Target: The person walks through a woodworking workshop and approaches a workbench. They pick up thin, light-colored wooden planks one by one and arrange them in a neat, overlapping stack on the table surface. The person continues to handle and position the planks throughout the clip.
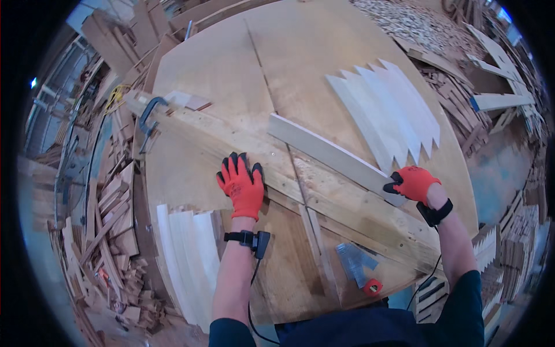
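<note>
My left hand (241,186), in a red glove with black fingertips, rests with its fingers stretched out on a long wooden beam (352,211). That beam crosses the worktable diagonally, and a blue clamp (151,113) grips its far left end. My right hand (415,184), gloved alike, is closed around the near right end of a pale, narrow board (326,151). The board lies slantwise along the beam's far side, roughly parallel to it. Part of its right end is hidden by my fingers.
On the wooden worktable (214,63), pale boards with pointed ends (384,110) lie at the far right. More pale boards (191,254) sit near left. Thin metal plates (352,260) and a red tape measure (373,287) lie at the front. Scrap wood (113,231) is heaped beside the table.
</note>
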Available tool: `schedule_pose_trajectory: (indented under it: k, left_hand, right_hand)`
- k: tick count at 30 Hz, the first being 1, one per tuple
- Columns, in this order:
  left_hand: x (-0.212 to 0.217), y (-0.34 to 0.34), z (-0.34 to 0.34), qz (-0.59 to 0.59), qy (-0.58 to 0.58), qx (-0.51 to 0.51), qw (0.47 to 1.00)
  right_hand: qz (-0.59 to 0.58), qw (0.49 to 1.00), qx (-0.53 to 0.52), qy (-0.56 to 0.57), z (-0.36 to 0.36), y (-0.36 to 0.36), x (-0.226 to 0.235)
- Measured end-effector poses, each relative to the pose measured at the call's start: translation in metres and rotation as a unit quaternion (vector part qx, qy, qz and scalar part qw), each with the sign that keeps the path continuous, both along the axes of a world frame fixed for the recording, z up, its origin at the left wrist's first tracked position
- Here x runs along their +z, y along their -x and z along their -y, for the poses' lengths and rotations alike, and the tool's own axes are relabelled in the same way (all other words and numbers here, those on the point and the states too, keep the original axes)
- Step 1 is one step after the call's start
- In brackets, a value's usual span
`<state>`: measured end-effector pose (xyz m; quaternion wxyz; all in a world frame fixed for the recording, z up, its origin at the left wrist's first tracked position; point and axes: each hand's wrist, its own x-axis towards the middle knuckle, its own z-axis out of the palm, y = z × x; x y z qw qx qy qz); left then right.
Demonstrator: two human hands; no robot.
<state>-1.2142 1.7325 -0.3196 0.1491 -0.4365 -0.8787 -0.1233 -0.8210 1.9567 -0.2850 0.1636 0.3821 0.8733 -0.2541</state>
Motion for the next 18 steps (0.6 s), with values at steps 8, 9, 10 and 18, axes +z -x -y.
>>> schedule_pose_trajectory:
  k: [8,9,10,18]
  left_hand:
    - [0.052,-0.072,-0.102,0.014,-0.037,-0.195,0.980]
    - [0.047,-0.084,-0.123,0.040,-0.020,-0.205,0.978]
    - [0.039,-0.095,-0.147,0.061,-0.003,-0.216,0.975]
    - [-0.012,-0.173,-0.215,0.100,0.261,-0.218,0.935]
  right_hand:
    - [-0.017,0.949,-0.233,-0.210,-0.076,-0.004,-0.007]
    - [0.010,0.936,-0.262,-0.234,-0.097,-0.014,-0.010]
    - [0.022,0.932,-0.286,-0.223,-0.124,-0.031,-0.026]
    - [-0.007,0.943,-0.305,-0.130,-0.163,-0.039,-0.078]
